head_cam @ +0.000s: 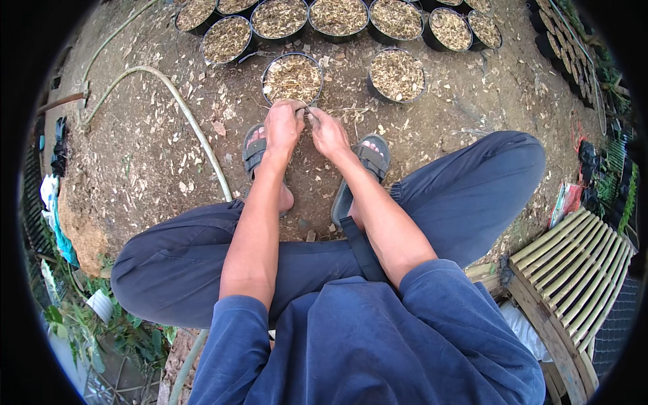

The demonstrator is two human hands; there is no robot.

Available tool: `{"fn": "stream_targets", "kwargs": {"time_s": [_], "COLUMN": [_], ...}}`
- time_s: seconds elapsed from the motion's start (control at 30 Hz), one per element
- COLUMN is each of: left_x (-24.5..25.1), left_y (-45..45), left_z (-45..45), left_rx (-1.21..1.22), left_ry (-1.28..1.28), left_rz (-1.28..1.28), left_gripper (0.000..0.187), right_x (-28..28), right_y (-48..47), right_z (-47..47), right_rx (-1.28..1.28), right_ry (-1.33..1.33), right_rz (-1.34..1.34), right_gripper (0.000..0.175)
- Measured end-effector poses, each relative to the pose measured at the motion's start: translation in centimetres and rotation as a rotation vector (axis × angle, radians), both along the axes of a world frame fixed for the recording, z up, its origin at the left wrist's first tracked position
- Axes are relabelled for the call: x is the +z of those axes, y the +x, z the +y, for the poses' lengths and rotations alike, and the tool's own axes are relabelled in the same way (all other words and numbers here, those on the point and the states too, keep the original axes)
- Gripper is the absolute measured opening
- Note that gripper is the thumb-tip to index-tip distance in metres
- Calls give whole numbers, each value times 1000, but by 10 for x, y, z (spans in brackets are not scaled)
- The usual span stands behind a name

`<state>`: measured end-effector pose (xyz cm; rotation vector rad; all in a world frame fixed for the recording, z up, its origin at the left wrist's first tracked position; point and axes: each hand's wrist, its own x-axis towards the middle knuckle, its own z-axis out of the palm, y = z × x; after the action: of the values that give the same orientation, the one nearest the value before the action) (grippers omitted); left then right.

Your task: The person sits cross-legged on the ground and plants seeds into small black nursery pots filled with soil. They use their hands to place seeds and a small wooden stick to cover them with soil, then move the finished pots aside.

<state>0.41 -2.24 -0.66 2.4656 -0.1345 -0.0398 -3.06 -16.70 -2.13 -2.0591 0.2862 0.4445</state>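
My left hand (283,125) and my right hand (329,130) meet just in front of a round black pot (292,78) filled with dry, pale chopped plant matter. Between the fingertips of both hands is a thin dark piece (307,108), too small to identify. My fingers hide most of it, and the left hand overlaps the pot's near rim; whether it touches the rim I cannot tell. A second filled pot (397,76) stands apart on the right, beyond my right hand.
Several more filled pots (338,19) line the far side. A pale hose (185,109) curves over the littered soil on the left. My sandaled feet (372,157) flank the hands. At the right is a bamboo-slat bench (572,273); plants (126,329) grow at lower left.
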Motion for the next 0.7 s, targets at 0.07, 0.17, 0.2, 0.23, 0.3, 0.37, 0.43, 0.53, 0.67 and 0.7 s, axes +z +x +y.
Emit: {"fn": "stream_targets", "kwargs": {"time_s": [0.07,0.17,0.2,0.23,0.3,0.37,0.43,0.53,0.67,0.7], "left_x": [0,-2,-1,-1,1,4,6,5,-2,-3], "left_y": [0,3,4,5,5,5,5,4,8,10], "left_z": [-1,0,1,1,1,-1,-1,-2,1,3], "left_rx": [3,23,27,40,85,126,145,116,38,34], "left_ry": [2,-30,-33,-31,-60,-54,-29,-37,-74,-102], "left_rz": [-7,1,18,47,108,180,216,138,62,90], "left_gripper": [18,17,17,16,16,16,16,17,18,19], "right_x": [3,2,1,-1,-4,-5,-5,-3,1,1], "right_y": [-1,-2,-3,-3,-2,-2,-2,-1,1,1], "right_z": [2,4,5,5,5,5,5,4,2,2], "right_rx": [-11,-26,-30,-30,-36,-32,-42,-24,-18,-18], "right_ry": [-6,-2,0,11,18,42,47,24,73,84], "right_rz": [-17,-17,-7,-10,0,-4,-10,9,-6,-3], "right_gripper": [34,35,35,35,36,36,36,36,35,35]}}
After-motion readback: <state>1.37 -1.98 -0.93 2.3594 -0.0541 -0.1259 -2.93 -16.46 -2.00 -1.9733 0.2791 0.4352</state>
